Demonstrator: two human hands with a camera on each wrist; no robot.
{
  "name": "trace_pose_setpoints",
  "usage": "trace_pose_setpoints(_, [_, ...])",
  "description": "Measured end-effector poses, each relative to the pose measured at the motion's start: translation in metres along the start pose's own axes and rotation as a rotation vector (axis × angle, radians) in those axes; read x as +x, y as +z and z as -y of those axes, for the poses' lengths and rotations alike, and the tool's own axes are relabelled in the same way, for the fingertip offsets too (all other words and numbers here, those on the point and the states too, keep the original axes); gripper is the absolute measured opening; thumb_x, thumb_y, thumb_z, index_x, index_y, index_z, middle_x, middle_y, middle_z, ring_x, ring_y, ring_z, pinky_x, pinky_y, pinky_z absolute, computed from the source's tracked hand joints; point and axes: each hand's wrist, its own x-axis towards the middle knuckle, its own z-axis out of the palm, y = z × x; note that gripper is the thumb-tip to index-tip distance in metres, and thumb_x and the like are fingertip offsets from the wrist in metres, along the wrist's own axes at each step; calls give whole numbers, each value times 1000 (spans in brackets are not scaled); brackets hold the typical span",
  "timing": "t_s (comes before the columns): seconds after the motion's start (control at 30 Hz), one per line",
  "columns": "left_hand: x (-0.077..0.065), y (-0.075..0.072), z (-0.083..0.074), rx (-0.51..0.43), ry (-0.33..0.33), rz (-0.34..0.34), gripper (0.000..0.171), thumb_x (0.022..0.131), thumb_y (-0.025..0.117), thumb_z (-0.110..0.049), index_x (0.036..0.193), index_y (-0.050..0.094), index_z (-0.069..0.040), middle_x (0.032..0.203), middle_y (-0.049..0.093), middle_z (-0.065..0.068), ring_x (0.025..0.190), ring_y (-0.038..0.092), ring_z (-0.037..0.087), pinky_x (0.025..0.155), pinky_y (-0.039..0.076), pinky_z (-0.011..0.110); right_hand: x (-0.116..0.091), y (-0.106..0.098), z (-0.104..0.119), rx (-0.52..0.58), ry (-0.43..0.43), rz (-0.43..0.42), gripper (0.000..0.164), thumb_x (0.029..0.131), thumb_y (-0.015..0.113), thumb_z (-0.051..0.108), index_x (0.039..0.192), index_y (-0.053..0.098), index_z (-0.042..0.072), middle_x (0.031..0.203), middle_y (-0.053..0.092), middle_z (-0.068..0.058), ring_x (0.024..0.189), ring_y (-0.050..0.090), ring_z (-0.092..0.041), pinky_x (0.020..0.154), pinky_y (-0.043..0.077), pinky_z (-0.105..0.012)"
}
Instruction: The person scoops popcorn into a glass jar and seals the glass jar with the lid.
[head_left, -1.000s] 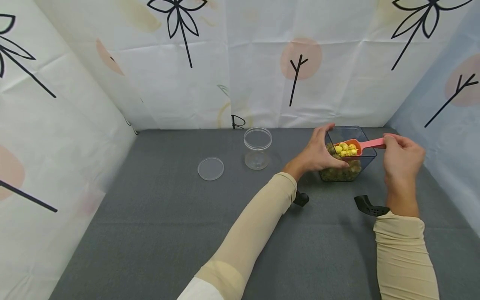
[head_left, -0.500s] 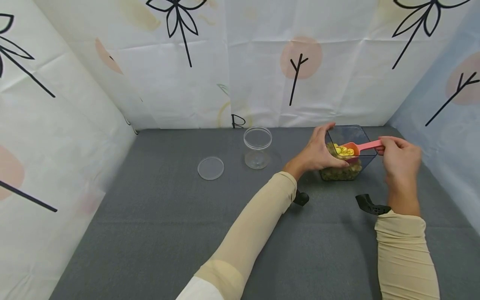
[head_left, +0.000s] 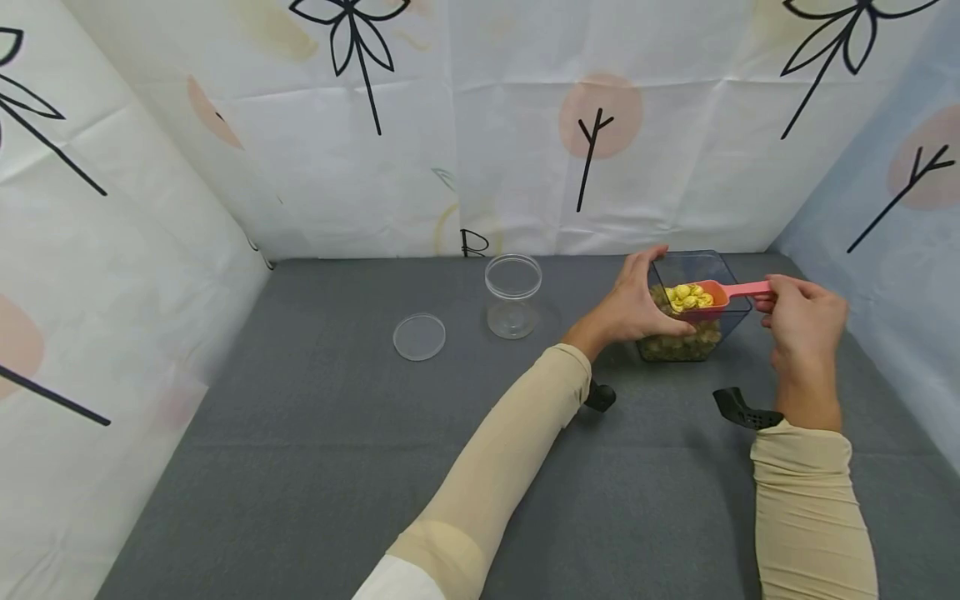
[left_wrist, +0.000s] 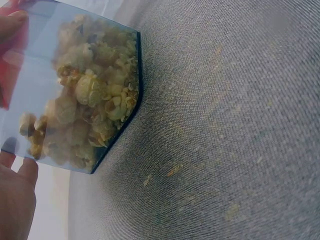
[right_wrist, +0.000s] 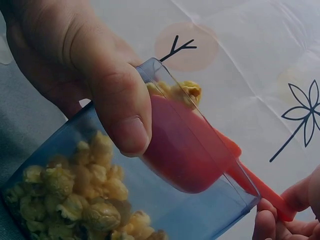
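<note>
And there, right of frame, the scoop point(head_left: 717, 293) has levelled, its popcorn point(head_left: 686, 297) seemingly secured, right hand point(head_left: 808, 318) pinching the handle point(head_left: 750, 288), left hand point(head_left: 636, 305) clamped on the box point(head_left: 696, 264).

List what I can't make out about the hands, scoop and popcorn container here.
- Head view: the container's near-left rim, partly covered by the left hand.
- Head view: the end of the scoop's handle, hidden by the right hand.
- Left wrist view: the scoop's full outline, cut off by the left edge.
- Right wrist view: most of the right hand, cut off by the right edge.
- All views: the popcorn count; pieces overlap.
</note>
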Motion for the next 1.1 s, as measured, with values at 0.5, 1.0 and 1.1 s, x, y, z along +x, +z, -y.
trace_pose_setpoints(0.5, [-1,1,5,7,6,3,124,72,92,-45,163,9,-34,165,22,-8,150,31,8,118,40,30,4,-2,-2,127,30,-40,19,101,65,24,83,70,21,65,67,11,52,61,-2,49,48,-14])
trace_pose_setpoints(1.0, [-3,-2,-6,32,-44,24,130,72,92,-44,164,0,-32,168,17,-8,154,26,7,120,39,30,5,-4,-1,243,31,-45,12,100,67,24,90,72,17,70,70,5,53,63,-7,50,50,-16])
trace_pose_setpoints(1.1, [-4,-3,-10,65,-58,29,132,72,92,-46,164,-3,-33,169,14,-7,156,23,8,121,37,31,4,-3,1,268,24,-51,11,100,67,23,92,72,17,72,70,4,54,63,-8,52,50,-16])
